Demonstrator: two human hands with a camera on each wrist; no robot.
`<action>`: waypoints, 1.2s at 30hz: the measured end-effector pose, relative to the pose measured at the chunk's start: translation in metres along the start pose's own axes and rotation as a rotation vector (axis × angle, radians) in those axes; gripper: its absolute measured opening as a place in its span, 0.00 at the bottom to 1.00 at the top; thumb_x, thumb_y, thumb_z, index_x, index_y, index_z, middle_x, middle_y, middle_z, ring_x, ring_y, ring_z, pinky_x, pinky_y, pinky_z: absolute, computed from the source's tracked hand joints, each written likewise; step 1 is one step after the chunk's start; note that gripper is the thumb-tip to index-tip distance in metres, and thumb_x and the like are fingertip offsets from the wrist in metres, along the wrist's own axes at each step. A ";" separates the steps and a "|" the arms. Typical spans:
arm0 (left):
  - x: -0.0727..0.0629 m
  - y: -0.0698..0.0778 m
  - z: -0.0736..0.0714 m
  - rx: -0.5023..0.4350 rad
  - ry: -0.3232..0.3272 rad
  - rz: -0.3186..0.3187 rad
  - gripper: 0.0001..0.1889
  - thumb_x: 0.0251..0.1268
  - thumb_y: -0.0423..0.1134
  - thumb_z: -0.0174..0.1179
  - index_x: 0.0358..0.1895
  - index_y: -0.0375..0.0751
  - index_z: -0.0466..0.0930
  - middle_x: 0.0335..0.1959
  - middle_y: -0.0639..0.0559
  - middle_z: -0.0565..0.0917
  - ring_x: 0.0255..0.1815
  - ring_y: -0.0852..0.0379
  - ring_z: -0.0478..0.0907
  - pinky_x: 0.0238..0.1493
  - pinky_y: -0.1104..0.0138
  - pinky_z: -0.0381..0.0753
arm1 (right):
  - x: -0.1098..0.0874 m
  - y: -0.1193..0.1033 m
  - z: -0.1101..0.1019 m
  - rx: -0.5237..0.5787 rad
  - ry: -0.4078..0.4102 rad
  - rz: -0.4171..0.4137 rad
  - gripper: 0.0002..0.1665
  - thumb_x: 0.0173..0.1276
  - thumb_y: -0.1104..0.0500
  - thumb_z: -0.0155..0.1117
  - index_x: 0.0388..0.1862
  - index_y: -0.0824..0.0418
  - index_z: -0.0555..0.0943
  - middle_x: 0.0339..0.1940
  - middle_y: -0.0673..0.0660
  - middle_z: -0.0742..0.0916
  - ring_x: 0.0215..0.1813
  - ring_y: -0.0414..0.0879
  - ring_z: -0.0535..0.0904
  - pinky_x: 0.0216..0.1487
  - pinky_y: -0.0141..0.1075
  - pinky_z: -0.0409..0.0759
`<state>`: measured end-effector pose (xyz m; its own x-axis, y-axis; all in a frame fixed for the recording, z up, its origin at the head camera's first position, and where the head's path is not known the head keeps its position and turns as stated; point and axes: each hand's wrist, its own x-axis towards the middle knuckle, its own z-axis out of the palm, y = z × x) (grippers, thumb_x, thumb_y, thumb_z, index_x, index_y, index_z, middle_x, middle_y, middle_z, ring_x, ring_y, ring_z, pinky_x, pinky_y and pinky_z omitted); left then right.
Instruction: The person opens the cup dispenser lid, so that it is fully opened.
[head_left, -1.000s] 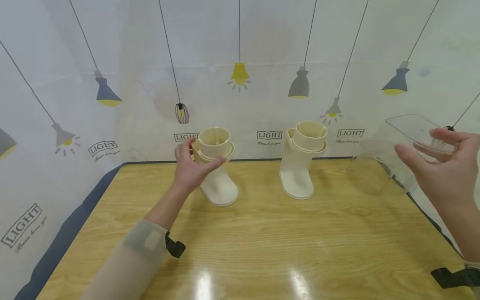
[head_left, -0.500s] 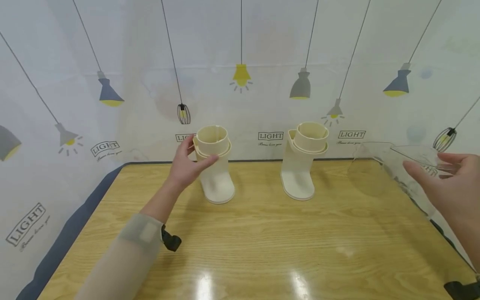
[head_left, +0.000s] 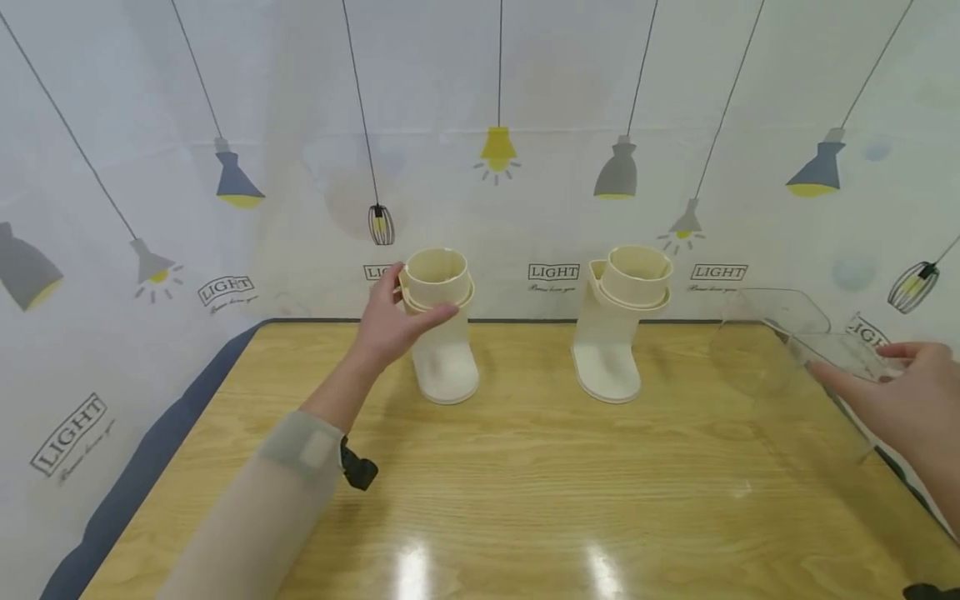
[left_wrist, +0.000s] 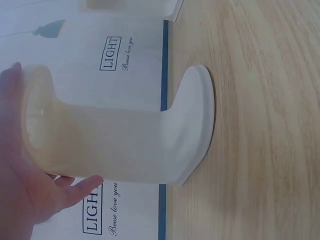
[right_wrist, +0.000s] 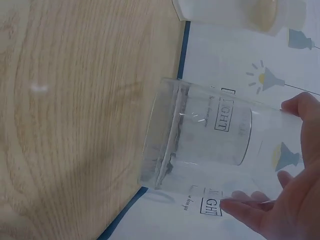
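Note:
Two cream, boot-shaped stands with round cup tops stand upright at the back of the table. My left hand [head_left: 397, 321] grips the cup top of the left stand [head_left: 446, 367], thumb in front and fingers at its left side; the left wrist view shows this stand [left_wrist: 115, 140] sideways, its base on the wood. The right stand [head_left: 606, 358] is untouched. At the right, my right hand [head_left: 900, 400] holds a clear see-through container [head_left: 810, 417] near its upper rim, between thumb and fingers. In the right wrist view this container [right_wrist: 167, 135] reaches down to the tabletop; whether it touches is unclear.
Another clear container [head_left: 738, 350] stands at the back right, partly overlapped by the held one. Behind the wooden table [head_left: 525, 467] hangs a white cloth [head_left: 555, 208] printed with lamps. A dark blue strip borders the table's back and sides.
My right hand has lowered the clear container towards the right side of the table. The left stand has been turned slightly straighter under my left hand, which keeps its grip. The head view has shifted slightly.

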<state>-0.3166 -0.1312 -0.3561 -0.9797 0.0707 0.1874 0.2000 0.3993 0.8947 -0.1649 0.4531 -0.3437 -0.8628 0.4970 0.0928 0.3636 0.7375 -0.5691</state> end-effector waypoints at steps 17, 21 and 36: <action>0.011 -0.008 -0.009 0.005 -0.064 -0.011 0.64 0.61 0.63 0.80 0.92 0.58 0.45 0.88 0.42 0.60 0.86 0.35 0.62 0.81 0.39 0.72 | 0.006 0.012 0.007 -0.111 -0.144 -0.002 0.67 0.76 0.27 0.62 0.78 0.82 0.49 0.73 0.98 0.46 0.47 0.79 0.71 0.42 0.68 0.77; 0.014 -0.009 -0.011 0.006 -0.075 0.011 0.61 0.62 0.62 0.80 0.92 0.60 0.48 0.88 0.43 0.62 0.85 0.34 0.64 0.80 0.37 0.73 | 0.006 0.013 0.007 -0.117 -0.149 -0.013 0.66 0.76 0.28 0.62 0.77 0.83 0.50 0.72 0.98 0.46 0.44 0.77 0.72 0.40 0.66 0.78; 0.017 -0.008 -0.016 0.012 -0.129 0.022 0.56 0.67 0.57 0.77 0.91 0.63 0.49 0.87 0.46 0.64 0.86 0.34 0.64 0.78 0.36 0.73 | 0.000 0.000 0.002 -0.054 -0.047 -0.039 0.65 0.77 0.26 0.59 0.80 0.79 0.48 0.74 0.93 0.48 0.49 0.77 0.69 0.47 0.65 0.73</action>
<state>-0.3343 -0.1483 -0.3537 -0.9686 0.1958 0.1529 0.2222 0.4076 0.8857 -0.1654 0.4525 -0.3453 -0.8920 0.4459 0.0749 0.3465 0.7805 -0.5204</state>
